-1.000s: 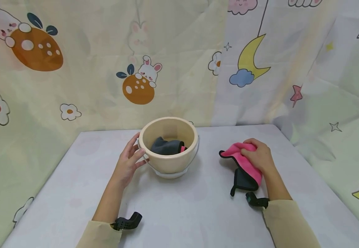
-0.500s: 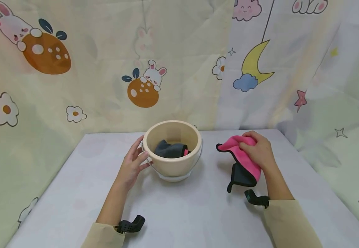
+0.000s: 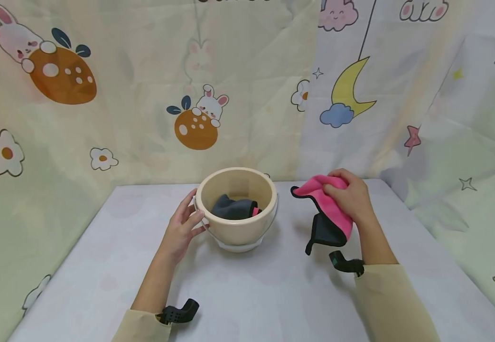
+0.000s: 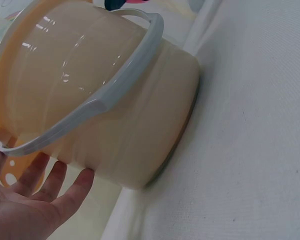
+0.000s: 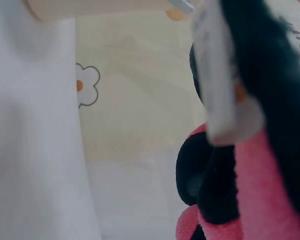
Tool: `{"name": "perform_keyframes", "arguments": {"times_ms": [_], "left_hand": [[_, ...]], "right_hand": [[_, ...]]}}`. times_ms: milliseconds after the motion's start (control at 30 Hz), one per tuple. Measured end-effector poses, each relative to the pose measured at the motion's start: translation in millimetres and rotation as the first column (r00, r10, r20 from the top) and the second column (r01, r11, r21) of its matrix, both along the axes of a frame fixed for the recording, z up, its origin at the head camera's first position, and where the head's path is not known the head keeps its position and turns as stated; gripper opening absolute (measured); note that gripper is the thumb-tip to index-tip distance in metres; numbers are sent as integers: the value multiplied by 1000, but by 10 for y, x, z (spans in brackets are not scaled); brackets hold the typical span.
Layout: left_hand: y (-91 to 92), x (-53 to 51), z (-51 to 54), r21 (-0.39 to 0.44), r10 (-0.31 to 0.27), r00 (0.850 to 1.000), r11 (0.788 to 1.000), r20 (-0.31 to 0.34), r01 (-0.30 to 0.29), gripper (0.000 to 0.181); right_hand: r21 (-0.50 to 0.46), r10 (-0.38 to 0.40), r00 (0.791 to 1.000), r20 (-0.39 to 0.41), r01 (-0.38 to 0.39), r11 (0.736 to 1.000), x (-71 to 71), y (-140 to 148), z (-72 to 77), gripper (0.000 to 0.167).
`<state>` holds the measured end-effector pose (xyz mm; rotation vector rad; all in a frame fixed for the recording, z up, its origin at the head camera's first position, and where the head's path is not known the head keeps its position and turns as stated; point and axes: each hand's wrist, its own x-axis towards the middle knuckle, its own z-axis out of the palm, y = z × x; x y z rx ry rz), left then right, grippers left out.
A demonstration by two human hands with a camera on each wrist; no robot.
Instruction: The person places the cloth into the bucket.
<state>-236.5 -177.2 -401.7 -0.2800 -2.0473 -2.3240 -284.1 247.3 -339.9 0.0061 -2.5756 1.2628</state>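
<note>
A cream bucket [image 3: 240, 232] with a white bail handle [image 4: 102, 97] stands upright on the table. In it lies a dark grey cloth [image 3: 232, 209] with black edging and a bit of pink. My left hand [image 3: 181, 232] rests against the bucket's left side, fingers spread and nearly straight. To the right of the bucket, my right hand [image 3: 351, 194] pinches a pink and dark grey cleaning cloth [image 3: 334, 211] with black trim. It hangs above the table, a loop at its lower corner. That cloth fills the right of the right wrist view, showing a white label [image 5: 215, 95]; the hand is hidden there.
White cloth covers the table [image 3: 247, 294], and its back edge meets a curtain [image 3: 256, 95] printed with cartoon rabbits, flowers and a moon. Each wrist carries a black camera mount, one on the left [image 3: 181, 312], one on the right [image 3: 346, 262].
My right hand has lifted the pink cloth and shifted it left, closer to the bucket. The left hand stays against the bucket. The head view has tilted slightly.
</note>
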Motion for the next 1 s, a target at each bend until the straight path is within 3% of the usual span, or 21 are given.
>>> {"name": "perform_keyframes", "arguments": {"times_ms": [367, 600, 833, 1000], "left_hand": [[-28, -4, -19, -24, 12, 1000, 1000, 13, -12, 65], [-34, -19, -24, -24, 17, 1000, 1000, 23, -16, 65], [-16, -18, -18, -21, 15, 1000, 1000, 23, -14, 65], [0, -18, -9, -19, 11, 1000, 1000, 29, -10, 64]], "right_hand": [[-88, 6, 998, -60, -11, 996, -85, -191, 221, 42], [-171, -53, 994, -98, 36, 985, -194, -391, 302, 42], [-369, -54, 993, -106, 12, 929, -288, -639, 413, 34], [-448, -64, 984, -168, -18, 894, -355, -862, 521, 30]]}}
